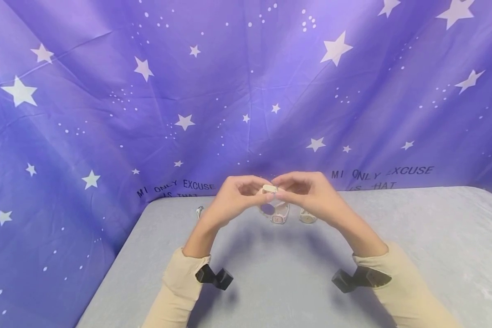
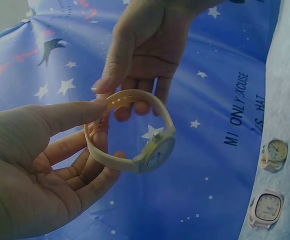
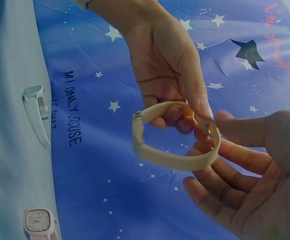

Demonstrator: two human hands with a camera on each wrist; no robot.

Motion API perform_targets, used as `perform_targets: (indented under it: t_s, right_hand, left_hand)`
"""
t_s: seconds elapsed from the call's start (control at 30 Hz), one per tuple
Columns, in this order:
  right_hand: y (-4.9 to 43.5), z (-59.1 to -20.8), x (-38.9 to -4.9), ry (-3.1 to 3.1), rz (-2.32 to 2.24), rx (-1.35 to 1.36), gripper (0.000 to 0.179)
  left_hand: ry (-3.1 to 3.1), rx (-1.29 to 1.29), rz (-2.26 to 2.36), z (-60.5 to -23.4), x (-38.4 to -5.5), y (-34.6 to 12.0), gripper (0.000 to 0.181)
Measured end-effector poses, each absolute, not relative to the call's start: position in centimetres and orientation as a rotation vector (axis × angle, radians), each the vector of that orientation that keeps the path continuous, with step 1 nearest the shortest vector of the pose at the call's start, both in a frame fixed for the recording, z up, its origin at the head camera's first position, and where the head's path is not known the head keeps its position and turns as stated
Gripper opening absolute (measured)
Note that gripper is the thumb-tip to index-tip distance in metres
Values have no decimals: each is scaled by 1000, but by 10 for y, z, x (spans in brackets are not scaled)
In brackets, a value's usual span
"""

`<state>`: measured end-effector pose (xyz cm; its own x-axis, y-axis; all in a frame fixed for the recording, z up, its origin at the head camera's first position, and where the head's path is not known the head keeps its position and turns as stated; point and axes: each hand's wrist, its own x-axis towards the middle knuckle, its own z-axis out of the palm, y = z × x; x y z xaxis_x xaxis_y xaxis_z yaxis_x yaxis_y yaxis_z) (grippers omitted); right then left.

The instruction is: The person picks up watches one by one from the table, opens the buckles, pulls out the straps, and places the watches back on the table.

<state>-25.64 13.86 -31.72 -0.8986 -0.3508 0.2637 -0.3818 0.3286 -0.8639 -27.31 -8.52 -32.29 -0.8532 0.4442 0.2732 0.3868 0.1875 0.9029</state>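
Between both hands is a cream wristwatch (image 2: 157, 152), its strap bent into a loop and its round face lower than the strap ends. My left hand (image 2: 60, 165) pinches the strap between thumb and fingertips near the small holes. From the other side, my right hand (image 3: 254, 170) pinches the strap ends close to the metal buckle (image 3: 208, 129). In the head view the fingertips of the left hand (image 1: 238, 196) and right hand (image 1: 307, 193) meet around the watch, above the table. Whether the buckle is fastened is hard to tell.
Beyond the hands lie a pink square-faced watch (image 1: 278, 219) and a round-faced watch (image 1: 307, 216) on the grey cloth-covered table (image 1: 287, 278). Farther left is a pale green-strapped watch (image 3: 35, 107). A blue-purple starry curtain (image 1: 246, 91) hangs behind the table.
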Motion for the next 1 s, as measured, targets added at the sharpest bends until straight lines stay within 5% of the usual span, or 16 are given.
perform_targets:
  t_s: [1.0]
  right_hand:
    - [141,-318,-259,-2536,1521,746,17]
  left_hand:
    - [2433,828,1751,-320,-276,-95,23]
